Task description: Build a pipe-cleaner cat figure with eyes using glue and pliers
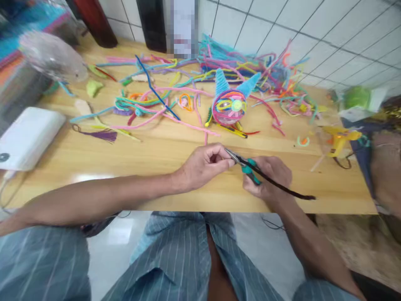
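Note:
My right hand [271, 177] is wrapped round the teal-and-black handles of needle-nose pliers [250, 167], whose metal jaws point left. A black pipe cleaner [282, 187] runs from the jaws across my right hand, its free end out to the right. Thumb and fingers of my left hand [206, 165] pinch together at the tip of the jaws, apparently on the end of the black pipe cleaner; the pinched bit is hidden. Just beyond the hands lies a round pink-rimmed pipe-cleaner piece [230, 106] with two blue pointed ears and coloured coils inside.
Loose pipe cleaners [153, 98] spread over the wooden table [150, 156], with a thick heap [238, 62] by the tiled wall. A white power bank [31, 138] with a cable and a purple tassel [103, 134] lie left. At right stands a yellow glue gun [340, 138].

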Demonstrator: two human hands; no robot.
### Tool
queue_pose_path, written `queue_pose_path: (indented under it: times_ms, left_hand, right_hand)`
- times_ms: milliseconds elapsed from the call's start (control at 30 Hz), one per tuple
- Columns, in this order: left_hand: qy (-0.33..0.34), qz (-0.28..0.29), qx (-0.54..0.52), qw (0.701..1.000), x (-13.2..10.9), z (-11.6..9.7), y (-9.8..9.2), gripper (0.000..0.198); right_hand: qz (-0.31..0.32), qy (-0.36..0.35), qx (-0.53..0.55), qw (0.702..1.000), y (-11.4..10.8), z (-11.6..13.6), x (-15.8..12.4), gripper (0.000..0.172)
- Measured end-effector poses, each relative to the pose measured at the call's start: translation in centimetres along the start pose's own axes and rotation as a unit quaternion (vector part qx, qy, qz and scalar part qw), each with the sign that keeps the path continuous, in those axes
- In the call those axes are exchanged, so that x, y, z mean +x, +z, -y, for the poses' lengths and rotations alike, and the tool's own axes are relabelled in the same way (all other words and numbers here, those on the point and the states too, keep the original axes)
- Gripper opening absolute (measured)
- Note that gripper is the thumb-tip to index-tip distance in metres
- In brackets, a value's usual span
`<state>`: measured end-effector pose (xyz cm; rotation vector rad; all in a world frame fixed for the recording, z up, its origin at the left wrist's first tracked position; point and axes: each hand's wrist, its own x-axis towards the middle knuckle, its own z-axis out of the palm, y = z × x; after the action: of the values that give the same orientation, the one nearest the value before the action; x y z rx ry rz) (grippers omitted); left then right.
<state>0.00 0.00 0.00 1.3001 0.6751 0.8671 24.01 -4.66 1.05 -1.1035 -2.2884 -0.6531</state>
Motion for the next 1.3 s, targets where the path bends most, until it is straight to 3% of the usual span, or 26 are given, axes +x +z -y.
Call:
queue_pose_path:
  times_ms: [133, 267, 533, 833, 1067, 1167, 1300]
  left_hand:
    - [-0.014, 0.016, -0.013, 1.0, -0.3, -0.2, 0.1, 0.026]
    - [-0.03, 0.005, -0.019, 0.999, -0.2, -0.2, 0.0, 0.025]
    - [0.011, 0.034, 0.047, 0.998, -0.2, -0.5, -0.1, 0.017]
    - [0.019, 0.028, 0.071, 0.997, 0.0, 0.2, -0.5, 0.013]
    - [0.002, 0.039, 0.064, 0.997, -0.1, 0.1, -0.5, 0.014]
    - [0.021, 0.025, 0.098, 0.995, -0.1, 0.2, -0.5, 0.009]
    - [0.022, 0.046, 0.144, 0.988, 0.1, 0.1, -0.7, 0.008]
  right_hand:
    - [-0.011, -0.008, 0.024, 1.0, 0.2, -0.3, -0.6, 0.02]
    - [0.003, 0.029, 0.031, 0.999, 0.7, -0.3, -1.2, 0.026]
    - [0.034, 0.044, 0.007, 0.998, 1.3, -0.4, -2.2, 0.067]
    - [0.027, 0.069, 0.013, 0.997, 1.3, 0.1, -2.0, 0.071]
    - [0.01, 0.073, 0.009, 0.997, 1.3, 0.5, -2.0, 0.064]
    - [0.009, 0.074, 0.005, 0.997, 1.2, 0.6, -2.0, 0.067]
    - [0.015, 0.06, -0.011, 0.998, 1.0, 0.3, -1.9, 0.064]
